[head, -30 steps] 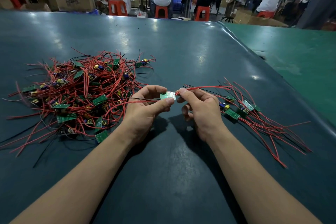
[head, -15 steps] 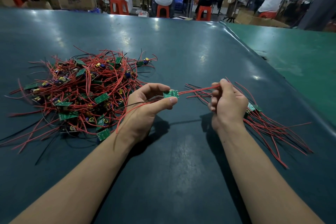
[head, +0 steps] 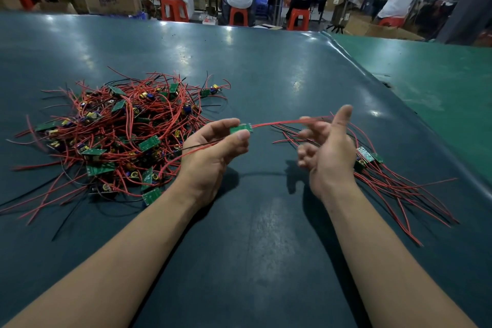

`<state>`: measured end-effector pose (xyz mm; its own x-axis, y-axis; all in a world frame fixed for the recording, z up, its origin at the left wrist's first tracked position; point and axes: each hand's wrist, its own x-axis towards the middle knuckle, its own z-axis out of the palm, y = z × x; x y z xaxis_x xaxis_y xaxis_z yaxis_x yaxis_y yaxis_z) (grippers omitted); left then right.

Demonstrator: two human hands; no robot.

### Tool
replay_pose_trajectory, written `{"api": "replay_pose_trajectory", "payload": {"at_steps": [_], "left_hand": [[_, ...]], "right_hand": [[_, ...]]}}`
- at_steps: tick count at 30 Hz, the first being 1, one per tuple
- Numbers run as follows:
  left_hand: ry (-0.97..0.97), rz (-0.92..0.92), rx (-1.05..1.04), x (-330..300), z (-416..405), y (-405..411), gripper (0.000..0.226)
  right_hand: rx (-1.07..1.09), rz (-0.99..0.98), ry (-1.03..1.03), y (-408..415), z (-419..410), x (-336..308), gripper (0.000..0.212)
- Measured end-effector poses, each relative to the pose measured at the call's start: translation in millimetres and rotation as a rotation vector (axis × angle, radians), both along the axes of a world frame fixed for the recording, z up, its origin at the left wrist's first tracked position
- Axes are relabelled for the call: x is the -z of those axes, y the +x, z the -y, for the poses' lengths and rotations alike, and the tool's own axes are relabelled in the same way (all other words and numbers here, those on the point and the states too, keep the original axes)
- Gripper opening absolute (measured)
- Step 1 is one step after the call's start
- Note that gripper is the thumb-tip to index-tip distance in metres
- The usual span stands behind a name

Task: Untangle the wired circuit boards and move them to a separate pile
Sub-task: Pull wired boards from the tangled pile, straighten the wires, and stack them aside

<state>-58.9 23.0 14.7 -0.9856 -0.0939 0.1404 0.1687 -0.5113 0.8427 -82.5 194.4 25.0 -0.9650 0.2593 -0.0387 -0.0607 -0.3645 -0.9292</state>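
A circuit board [head: 241, 128] was pinched in the left hand [head: 213, 153] so its red wires [head: 279, 123] could be drawn straight; the right hand [head: 328, 153], blurred, was loosely open beside them.

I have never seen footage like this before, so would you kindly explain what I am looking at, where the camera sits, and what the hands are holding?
No machine here: a person works with two bare hands, filmed by one wide-angle camera worn on the head, looking forward and down. The forearms reach in from the bottom over a dark green table. The left hand pinches a small green circuit board, whose red wires run rightward across the right hand; its fingers are blurred, so its grip cannot be judged. On the left lies a big tangled pile of boards with red and black wires; on the right, partly behind the right hand, a smaller sorted pile. Other workers sit on orange stools in the background.
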Motion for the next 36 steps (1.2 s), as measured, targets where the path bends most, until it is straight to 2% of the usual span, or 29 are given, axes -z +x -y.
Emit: {"api": "replay_pose_trajectory", "payload": {"at_steps": [2,4,5,7,9,11,14,17,19,22,25,29,30,32,34,36], "left_hand": [[0.07,0.047,-0.001,-0.1,0.8,-0.1,0.036],[0.032,0.033,0.029,0.2,1.2,1.1,0.029],[0.002,0.009,0.061,0.7,0.2,2.2,0.024],[-0.032,-0.019,0.109,1.0,-1.4,4.0,0.016],[-0.075,-0.016,0.092,0.2,-0.5,2.7,0.013],[-0.135,0.019,0.067,-1.1,0.3,1.3,0.019],[-0.171,0.094,0.053,-1.9,-0.8,1.0,0.026],[-0.179,0.052,0.042,-2.9,-3.8,2.8,0.029],[-0.334,-0.021,-0.056,-0.8,-5.1,4.1,0.038],[-0.829,-0.168,-0.443,6.9,-1.4,6.1,0.037],[-1.085,-0.258,-0.718,6.3,6.5,8.3,0.036],[-1.35,-0.274,-0.934,0.6,19.4,7.0,0.015],[-1.429,-0.209,-0.993,0.2,24.2,6.1,0.017],[-1.563,0.025,-1.031,0.7,35.9,4.6,0.035],[-1.656,0.249,-0.94,2.1,44.0,4.0,0.046],[-1.72,0.325,-0.884,4.2,48.1,3.4,0.043]], "right_hand": [[-0.251,-0.049,0.176,9.4,9.9,3.8,0.062],[-0.472,-0.125,0.354,19.1,21.6,9.9,0.04],[-0.504,-0.163,0.421,22.4,25.5,12.2,0.03],[-0.467,-0.214,0.445,25.1,27.5,13.1,0.022],[-0.421,-0.242,0.351,26.0,26.3,9.7,0.018],[-0.382,-0.269,0.323,27.3,25.5,6.5,0.022],[-0.371,-0.282,0.398,30.3,27.6,6.5,0.023],[-0.267,-0.284,0.391,31.4,32.2,6.6,0.019],[-0.063,-0.278,0.279,30.6,35.7,5.2,0.024],[0.209,-0.138,-0.088,29.1,33.4,2.4,0.037],[0.297,0.0,-0.378,23.8,24.0,2.5,0.049],[0.185,0.007,-0.272,19.7,29.1,5.4,0.048],[0.164,-0.004,-0.227,19.0,31.1,6.6,0.046],[0.129,-0.013,-0.156,16.2,32.9,8.0,0.045],[0.104,0.004,-0.112,12.5,33.5,8.3,0.045],[0.094,0.013,-0.095,7.7,33.3,10.4,0.046]]}}
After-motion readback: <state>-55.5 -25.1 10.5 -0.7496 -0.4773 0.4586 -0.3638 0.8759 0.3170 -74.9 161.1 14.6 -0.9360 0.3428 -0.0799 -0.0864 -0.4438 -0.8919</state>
